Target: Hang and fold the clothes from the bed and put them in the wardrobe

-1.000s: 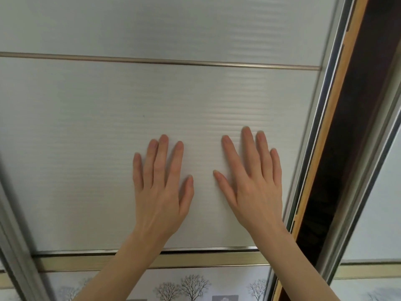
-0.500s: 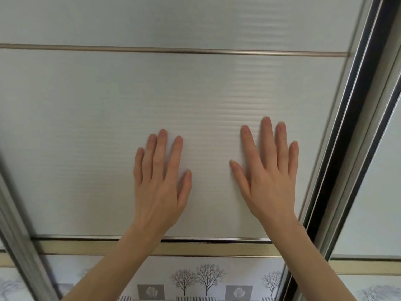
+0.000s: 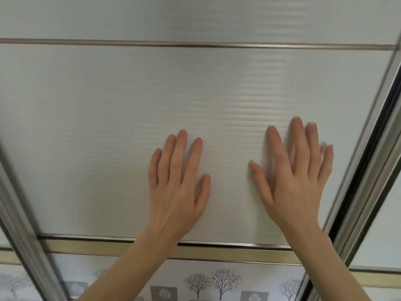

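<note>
The wardrobe's sliding door [image 3: 108,127] fills the view, a frosted white ribbed panel in a metal frame. My left hand [image 3: 176,183] lies flat on the panel with fingers straight. My right hand [image 3: 295,177] is flat against it further right, fingers spread and slightly blurred. The door's right frame edge [image 3: 373,153] meets the neighbouring panel with only a thin dark line between them. No clothes or bed are in view.
A gold strip [image 3: 217,254] crosses the door below my hands. Under it runs a panel printed with bare trees [image 3: 217,283]. A second door panel [image 3: 386,231] shows at the far right, and a metal frame post [image 3: 26,246] slants at the left.
The door has slid to the right under both hands. The dark opening into the wardrobe at the right has closed to a thin line.
</note>
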### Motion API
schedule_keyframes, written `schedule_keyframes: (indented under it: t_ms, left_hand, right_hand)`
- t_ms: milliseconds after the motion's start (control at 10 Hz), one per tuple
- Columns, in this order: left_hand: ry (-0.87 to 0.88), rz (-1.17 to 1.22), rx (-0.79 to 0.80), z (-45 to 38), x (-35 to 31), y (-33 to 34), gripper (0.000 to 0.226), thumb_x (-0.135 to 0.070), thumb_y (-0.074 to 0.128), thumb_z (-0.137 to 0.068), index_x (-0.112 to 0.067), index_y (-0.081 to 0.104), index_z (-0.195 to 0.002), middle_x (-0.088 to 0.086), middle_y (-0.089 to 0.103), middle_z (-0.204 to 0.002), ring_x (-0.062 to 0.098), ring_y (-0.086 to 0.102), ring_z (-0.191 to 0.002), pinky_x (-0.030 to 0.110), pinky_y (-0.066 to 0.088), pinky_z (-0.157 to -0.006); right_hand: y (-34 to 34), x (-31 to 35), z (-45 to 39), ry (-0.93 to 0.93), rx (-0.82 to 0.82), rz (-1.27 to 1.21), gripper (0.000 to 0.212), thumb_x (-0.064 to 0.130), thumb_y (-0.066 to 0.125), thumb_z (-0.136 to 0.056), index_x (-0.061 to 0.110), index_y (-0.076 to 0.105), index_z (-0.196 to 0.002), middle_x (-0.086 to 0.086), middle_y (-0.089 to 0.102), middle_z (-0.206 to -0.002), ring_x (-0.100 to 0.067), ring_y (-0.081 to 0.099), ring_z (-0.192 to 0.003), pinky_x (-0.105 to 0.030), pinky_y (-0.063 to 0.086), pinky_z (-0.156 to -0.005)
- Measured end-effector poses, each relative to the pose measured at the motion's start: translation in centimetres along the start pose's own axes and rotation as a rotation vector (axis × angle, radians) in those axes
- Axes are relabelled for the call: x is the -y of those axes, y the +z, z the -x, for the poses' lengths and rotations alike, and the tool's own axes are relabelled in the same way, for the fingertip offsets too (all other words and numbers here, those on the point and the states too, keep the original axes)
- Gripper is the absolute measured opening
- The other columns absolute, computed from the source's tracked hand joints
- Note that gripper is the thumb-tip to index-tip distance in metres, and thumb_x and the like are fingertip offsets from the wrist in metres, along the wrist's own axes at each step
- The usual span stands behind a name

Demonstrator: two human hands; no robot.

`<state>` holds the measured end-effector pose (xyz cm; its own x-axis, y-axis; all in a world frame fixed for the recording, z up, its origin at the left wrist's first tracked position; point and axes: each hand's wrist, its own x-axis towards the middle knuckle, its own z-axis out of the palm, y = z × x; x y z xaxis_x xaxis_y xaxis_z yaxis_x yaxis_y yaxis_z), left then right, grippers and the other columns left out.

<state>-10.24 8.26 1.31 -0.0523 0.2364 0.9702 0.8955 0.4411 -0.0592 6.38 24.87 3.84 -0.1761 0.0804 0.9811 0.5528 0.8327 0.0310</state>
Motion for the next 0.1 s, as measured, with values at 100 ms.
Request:
schedule_keyframes:
  t_ms: [100]
  left_hand:
    - [0.005,0.008,-0.021,-0.75,0.22,-0.97,0.064,-0.032,0.053,-0.106,-0.009,0.035,-0.163,0.013,0.029,-0.171,0.032,0.027,-0.159,0.056,0.024,-0.127]
  right_hand:
    - [-0.62,1.92,-1.04,-0.031,-0.052,-0.101,0.060,0.044,0.051,-0.108,0.016,0.040,-0.160,-0.011,0.029,-0.170,-0.029,0.021,-0.159,-0.057,0.014,-0.127]
